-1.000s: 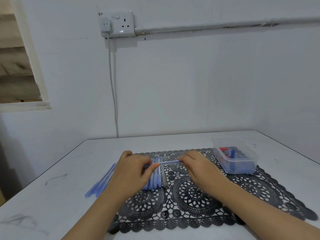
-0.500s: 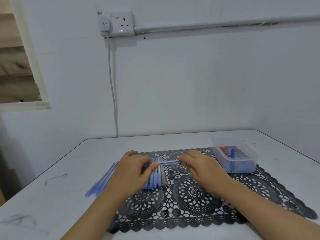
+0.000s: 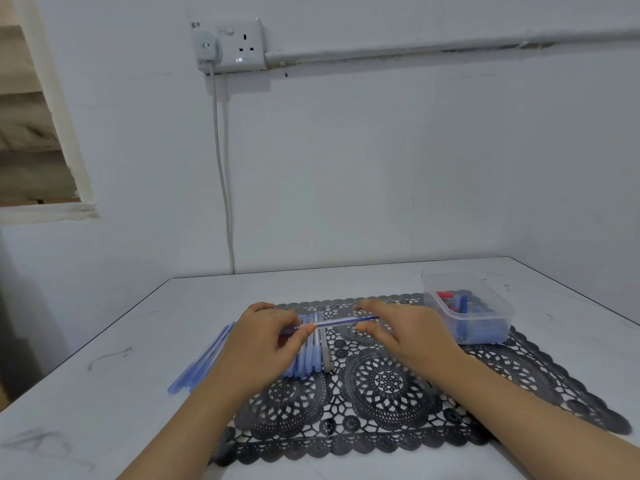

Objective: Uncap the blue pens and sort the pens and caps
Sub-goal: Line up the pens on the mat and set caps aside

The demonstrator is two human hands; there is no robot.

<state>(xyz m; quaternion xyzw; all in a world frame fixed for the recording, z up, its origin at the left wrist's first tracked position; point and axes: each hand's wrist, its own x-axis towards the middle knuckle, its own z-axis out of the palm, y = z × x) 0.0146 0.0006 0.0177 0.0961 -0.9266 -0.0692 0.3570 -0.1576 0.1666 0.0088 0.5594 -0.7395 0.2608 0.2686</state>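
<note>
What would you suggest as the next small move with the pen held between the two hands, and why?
Probably draw the right hand rightward to pull the cap off: the left hand pinches the pen by its barrel, its dark blue end reaches between the right hand's finger and thumb, whose grip is unclear, and the clear tub stands beyond.

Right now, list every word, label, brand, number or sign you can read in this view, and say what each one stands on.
None: no text can be read in this view.
On the wall socket, any marking is too small to read.
On the blue pen gripped by the left hand, any barrel print is too small and blurred.
On the plastic tub, no label shows.
</note>
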